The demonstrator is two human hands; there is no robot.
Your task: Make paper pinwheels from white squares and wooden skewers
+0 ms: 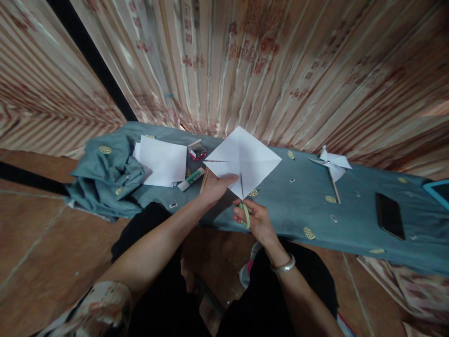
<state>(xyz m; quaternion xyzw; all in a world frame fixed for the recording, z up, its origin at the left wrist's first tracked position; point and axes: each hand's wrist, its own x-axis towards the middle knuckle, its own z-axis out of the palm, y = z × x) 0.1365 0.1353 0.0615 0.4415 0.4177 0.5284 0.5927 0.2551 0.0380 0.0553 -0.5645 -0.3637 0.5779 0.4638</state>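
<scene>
A square sheet of white paper (252, 154) is held up with one corner toward me, creased along its diagonals. My left hand (217, 186) pinches it near its lower left edge, thumb on top and fingers hidden underneath. A slit runs inward from the sheet's left corner. My right hand (255, 216) grips scissors with light green handles (246, 216); their blades are at the near corner, along the crease. Whether the blades are fully closed I cannot make out.
On the blue-green cloth (287, 210) lie a stack of white paper (163, 161), a glue stick (191, 179) and a small red box (197, 153) at left. A paper pinwheel on a stick (335, 166), a phone (390, 215) and a blue-edged object (438, 191) lie at right. A curtain (224, 70) hangs behind.
</scene>
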